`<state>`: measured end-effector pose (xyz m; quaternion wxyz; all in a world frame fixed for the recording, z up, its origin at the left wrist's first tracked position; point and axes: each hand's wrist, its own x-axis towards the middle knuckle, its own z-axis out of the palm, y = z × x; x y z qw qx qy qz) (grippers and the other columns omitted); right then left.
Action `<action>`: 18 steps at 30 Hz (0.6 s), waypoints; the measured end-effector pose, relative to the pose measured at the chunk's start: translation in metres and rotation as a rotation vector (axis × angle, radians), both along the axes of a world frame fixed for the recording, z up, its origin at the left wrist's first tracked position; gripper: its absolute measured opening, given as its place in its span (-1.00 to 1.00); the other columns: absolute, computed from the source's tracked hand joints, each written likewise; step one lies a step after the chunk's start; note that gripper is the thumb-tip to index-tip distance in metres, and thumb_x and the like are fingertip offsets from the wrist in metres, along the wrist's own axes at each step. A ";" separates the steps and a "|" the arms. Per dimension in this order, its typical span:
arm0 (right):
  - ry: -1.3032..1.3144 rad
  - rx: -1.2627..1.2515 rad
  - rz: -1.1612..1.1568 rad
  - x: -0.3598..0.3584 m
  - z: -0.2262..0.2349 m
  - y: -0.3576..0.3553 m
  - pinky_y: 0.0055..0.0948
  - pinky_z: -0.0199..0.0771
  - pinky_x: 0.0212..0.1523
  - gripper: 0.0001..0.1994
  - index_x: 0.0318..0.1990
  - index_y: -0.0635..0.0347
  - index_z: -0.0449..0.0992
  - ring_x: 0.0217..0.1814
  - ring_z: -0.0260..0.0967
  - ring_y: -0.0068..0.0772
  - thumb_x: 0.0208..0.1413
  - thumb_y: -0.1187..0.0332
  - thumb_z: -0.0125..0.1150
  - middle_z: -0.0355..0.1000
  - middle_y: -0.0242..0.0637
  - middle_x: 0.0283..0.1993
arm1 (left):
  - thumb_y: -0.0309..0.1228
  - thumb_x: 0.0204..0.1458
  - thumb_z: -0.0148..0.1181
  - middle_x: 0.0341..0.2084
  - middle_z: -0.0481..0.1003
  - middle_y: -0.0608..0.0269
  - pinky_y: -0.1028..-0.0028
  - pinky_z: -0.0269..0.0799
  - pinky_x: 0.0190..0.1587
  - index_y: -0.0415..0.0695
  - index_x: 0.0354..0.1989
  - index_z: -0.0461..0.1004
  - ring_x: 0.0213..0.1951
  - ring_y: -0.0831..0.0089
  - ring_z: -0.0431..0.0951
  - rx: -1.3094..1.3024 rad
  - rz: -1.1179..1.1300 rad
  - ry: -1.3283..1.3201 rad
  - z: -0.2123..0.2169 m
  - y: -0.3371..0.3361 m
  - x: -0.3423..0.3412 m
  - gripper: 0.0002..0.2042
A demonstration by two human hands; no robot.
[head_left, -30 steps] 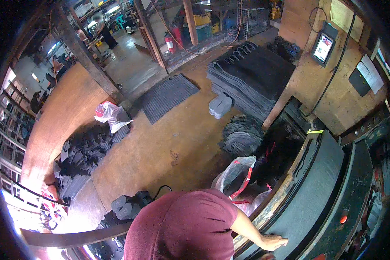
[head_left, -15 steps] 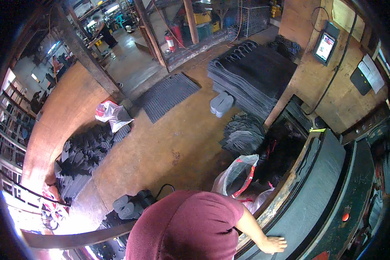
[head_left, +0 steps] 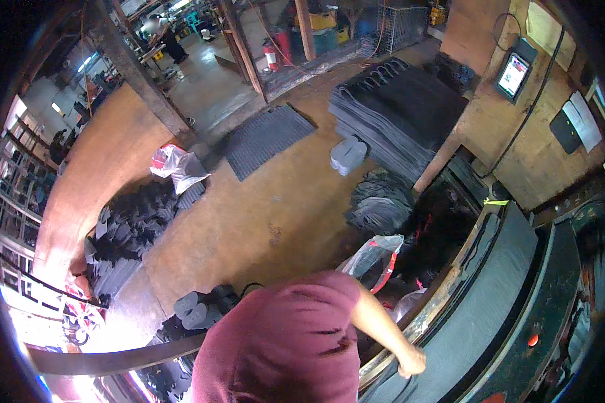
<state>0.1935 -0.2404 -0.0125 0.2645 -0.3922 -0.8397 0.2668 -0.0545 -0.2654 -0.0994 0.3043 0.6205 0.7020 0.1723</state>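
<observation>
My left arm reaches out of a maroon sleeve [head_left: 316,302] toward the lower right. At its end, my left hand [head_left: 412,363] is closed, its fingers curled under, at the near edge of a long grey sheet [head_left: 477,295]. The sheet looks flat and smooth and lies on a bench-like machine bed. Whatever the fingers may hold is hidden. A dark line, like a sheet edge or strip, runs just below the hand. My right hand is outside the picture.
A worn wooden rail [head_left: 444,305] borders the sheet, with a dark green machine part [head_left: 548,295] beyond. Open plastic bag [head_left: 376,258], round stack of dark sheets [head_left: 382,201] and large stack of black mats [head_left: 403,111] stand on the floor. A fire extinguisher [head_left: 270,57] stands further off.
My left hand has gone from lying flat with spread fingers on the grey sheet to closed, moving slightly up and left. My sleeve and shoulder have shifted upward and left.
</observation>
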 end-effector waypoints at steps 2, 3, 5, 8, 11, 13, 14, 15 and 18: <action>-0.009 -0.008 -0.020 -0.002 -0.003 0.002 -0.17 0.44 -0.07 -0.63 -0.22 0.42 0.57 -0.21 0.45 -0.18 0.24 0.16 0.30 0.57 -0.10 -0.22 | -0.15 -0.04 0.33 -0.30 0.64 -0.22 0.02 0.56 -0.07 -0.31 -0.26 0.66 -0.15 -0.16 0.65 0.075 0.094 -0.108 0.035 -0.051 -0.039 -0.60; -0.011 -0.011 -0.027 -0.003 -0.005 0.004 -0.17 0.44 -0.07 -0.63 -0.22 0.42 0.57 -0.21 0.45 -0.18 0.24 0.16 0.29 0.57 -0.10 -0.22 | -0.20 0.02 0.29 -0.25 0.62 -0.28 0.00 0.52 -0.03 -0.34 -0.16 0.62 -0.12 -0.16 0.63 0.179 0.132 -0.233 0.055 -0.080 -0.057 -0.60; -0.014 -0.029 -0.053 -0.003 -0.003 0.008 -0.17 0.43 -0.07 -0.63 -0.22 0.41 0.57 -0.21 0.45 -0.18 0.24 0.15 0.29 0.57 -0.11 -0.21 | -0.20 0.16 0.23 -0.14 0.59 -0.28 0.03 0.50 0.03 -0.32 0.02 0.55 -0.04 -0.14 0.61 0.204 0.106 -0.332 0.104 -0.133 -0.095 -0.58; -0.023 -0.060 -0.128 0.002 0.011 0.013 -0.18 0.43 -0.06 -0.62 -0.22 0.41 0.57 -0.20 0.45 -0.18 0.24 0.14 0.28 0.57 -0.11 -0.21 | -0.16 0.28 0.17 -0.26 0.60 -0.17 0.16 0.51 -0.08 -0.31 -0.05 0.52 -0.18 0.05 0.63 0.494 0.178 -0.457 0.182 -0.209 -0.118 -0.62; -0.049 -0.127 -0.300 0.002 0.032 0.013 -0.18 0.42 -0.06 -0.62 -0.21 0.41 0.56 -0.20 0.44 -0.18 0.24 0.13 0.27 0.57 -0.11 -0.21 | -0.20 0.28 0.20 -0.28 0.61 -0.02 0.27 0.51 -0.12 -0.24 -0.04 0.54 -0.18 0.17 0.64 0.398 0.283 -0.542 0.244 -0.260 -0.125 -0.68; -0.055 -0.174 -0.428 -0.009 0.036 0.007 -0.18 0.41 -0.06 -0.61 -0.21 0.41 0.56 -0.20 0.44 -0.18 0.24 0.13 0.27 0.57 -0.12 -0.21 | -0.27 0.22 0.25 -0.25 0.63 0.04 0.29 0.52 -0.07 -0.24 -0.05 0.57 -0.16 0.24 0.66 0.362 0.500 -0.330 0.273 -0.288 -0.127 -0.71; -0.132 -0.282 -0.367 -0.016 0.037 0.006 -0.33 0.34 -0.17 -0.68 -0.31 0.36 0.52 -0.28 0.30 -0.37 0.24 0.19 0.26 0.47 -0.25 -0.33 | -0.27 0.22 0.25 -0.22 0.64 0.04 0.32 0.51 -0.01 -0.28 -0.02 0.57 -0.12 0.24 0.65 0.364 0.594 -0.147 0.281 -0.294 -0.133 -0.69; 0.058 -0.346 -0.318 -0.029 0.025 -0.003 -0.44 0.23 -0.30 -0.73 -0.42 0.28 0.46 -0.37 0.15 -0.52 0.22 0.28 0.27 0.36 -0.39 -0.42 | -0.28 0.22 0.24 -0.22 0.64 0.04 0.33 0.50 -0.01 -0.27 -0.03 0.58 -0.13 0.26 0.64 0.341 0.679 -0.134 0.287 -0.300 -0.140 -0.70; 0.199 -0.534 -0.353 -0.061 -0.001 -0.010 -0.42 0.17 -0.42 -0.81 -0.45 0.24 0.44 -0.48 0.14 -0.57 0.17 0.44 0.31 0.32 -0.46 -0.52 | -0.27 0.23 0.21 -0.21 0.63 0.04 0.35 0.46 0.03 -0.27 -0.05 0.60 -0.12 0.28 0.61 0.402 0.847 0.205 0.283 -0.305 -0.178 -0.70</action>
